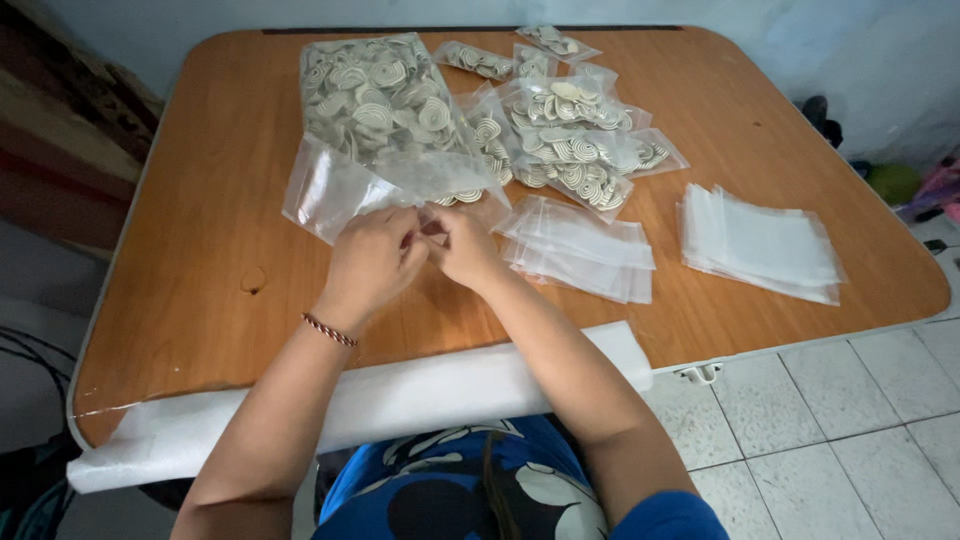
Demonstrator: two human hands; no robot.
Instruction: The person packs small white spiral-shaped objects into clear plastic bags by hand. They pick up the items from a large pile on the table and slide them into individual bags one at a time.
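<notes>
A large clear plastic bag full of cream spiral-shaped pieces lies on the wooden table in front of me. Its open mouth end is flattened toward me. My left hand and my right hand meet at that mouth, fingers pinched on the plastic edge. A thin braided bracelet circles my left wrist. What my fingertips hold beyond the plastic is hidden.
Several small filled bags of spirals lie behind and right. Two stacks of empty clear bags sit to the right. A white foam strip pads the near table edge. Tiled floor lies right.
</notes>
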